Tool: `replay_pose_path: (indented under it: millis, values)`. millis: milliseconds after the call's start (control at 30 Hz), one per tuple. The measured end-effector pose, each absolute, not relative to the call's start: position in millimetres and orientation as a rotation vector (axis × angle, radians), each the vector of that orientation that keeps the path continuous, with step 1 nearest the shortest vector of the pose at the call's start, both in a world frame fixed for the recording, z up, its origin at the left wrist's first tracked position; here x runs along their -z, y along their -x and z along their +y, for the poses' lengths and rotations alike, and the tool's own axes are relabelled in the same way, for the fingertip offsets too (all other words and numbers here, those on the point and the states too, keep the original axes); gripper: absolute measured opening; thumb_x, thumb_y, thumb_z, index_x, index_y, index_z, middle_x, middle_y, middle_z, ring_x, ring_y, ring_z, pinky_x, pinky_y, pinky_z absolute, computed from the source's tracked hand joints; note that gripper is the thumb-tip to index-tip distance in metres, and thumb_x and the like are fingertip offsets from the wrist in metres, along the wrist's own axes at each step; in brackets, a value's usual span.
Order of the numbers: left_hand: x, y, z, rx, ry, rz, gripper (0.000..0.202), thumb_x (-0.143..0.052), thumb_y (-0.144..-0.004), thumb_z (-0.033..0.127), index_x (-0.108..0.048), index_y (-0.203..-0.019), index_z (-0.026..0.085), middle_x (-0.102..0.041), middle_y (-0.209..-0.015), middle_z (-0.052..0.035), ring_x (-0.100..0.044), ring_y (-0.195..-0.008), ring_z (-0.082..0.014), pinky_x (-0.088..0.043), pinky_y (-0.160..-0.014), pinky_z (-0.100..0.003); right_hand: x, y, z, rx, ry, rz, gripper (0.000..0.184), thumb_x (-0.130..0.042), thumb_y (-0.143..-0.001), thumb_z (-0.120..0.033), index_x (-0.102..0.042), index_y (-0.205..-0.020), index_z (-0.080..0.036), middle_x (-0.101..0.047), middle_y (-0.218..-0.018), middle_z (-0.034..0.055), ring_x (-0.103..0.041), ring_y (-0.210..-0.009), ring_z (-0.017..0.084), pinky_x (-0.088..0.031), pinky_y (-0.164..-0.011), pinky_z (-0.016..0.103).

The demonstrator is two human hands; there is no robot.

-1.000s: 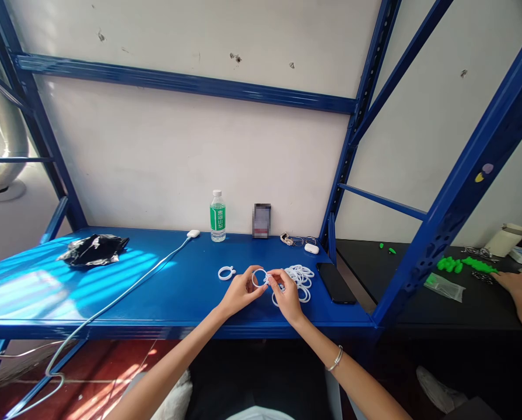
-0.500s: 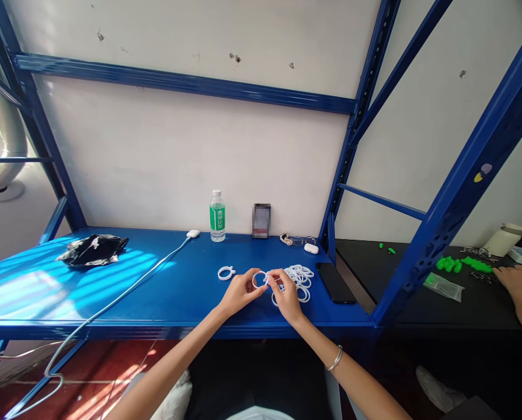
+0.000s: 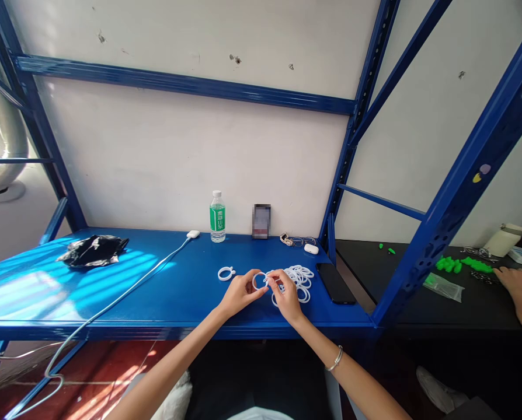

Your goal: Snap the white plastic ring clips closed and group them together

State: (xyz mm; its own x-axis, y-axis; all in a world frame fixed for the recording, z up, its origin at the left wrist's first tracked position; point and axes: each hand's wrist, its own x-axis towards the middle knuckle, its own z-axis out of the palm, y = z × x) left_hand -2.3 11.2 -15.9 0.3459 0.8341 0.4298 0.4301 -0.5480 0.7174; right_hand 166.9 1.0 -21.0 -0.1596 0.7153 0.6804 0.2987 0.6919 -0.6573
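Note:
Between my two hands is a white plastic ring (image 3: 255, 284) that looks like a shower curtain ring. My left hand (image 3: 239, 294) pinches its left and lower side with fingers and thumb. At its right side, the fingertips of my right hand (image 3: 288, 298) are closed on the small knobbed end. A tangled pile of similar white rings (image 3: 303, 274) lies just behind and to the right of my right hand, which partly hides it. Left of the hands, a single white ring (image 3: 221, 277) with a small knob rests on the blue table (image 3: 177, 297).
A black phone (image 3: 335, 283) lies right of the pile. Behind stand a bottle (image 3: 218, 219) and a small upright screen (image 3: 261, 221), with a white case (image 3: 311, 249) nearby. Leftward are a white cable (image 3: 132, 287) and black plastic bag (image 3: 95, 252). Another person's hand (image 3: 517, 286) is far right.

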Motion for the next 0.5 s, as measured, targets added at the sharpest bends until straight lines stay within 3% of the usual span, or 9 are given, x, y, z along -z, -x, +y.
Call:
replay_pose_path:
  millis: [500]
  values:
    - [16.4, 2.6, 11.0, -1.100, -2.127, 1.102, 0.050, -0.055, -0.082, 0.056, -0.056, -0.111, 0.015, -0.057, -0.065, 0.0000, -0.053, -0.054, -0.0139, -0.037, -0.049, -0.022, 21.5, -166.1, 0.8, -0.485, 0.826, -1.715, 0.021, -0.045, -0.097, -0.037, -0.058, -0.093, -0.020, -0.062, -0.092, 0.0050, -0.060, -0.083, 0.017, -0.049, -0.074, 0.028]
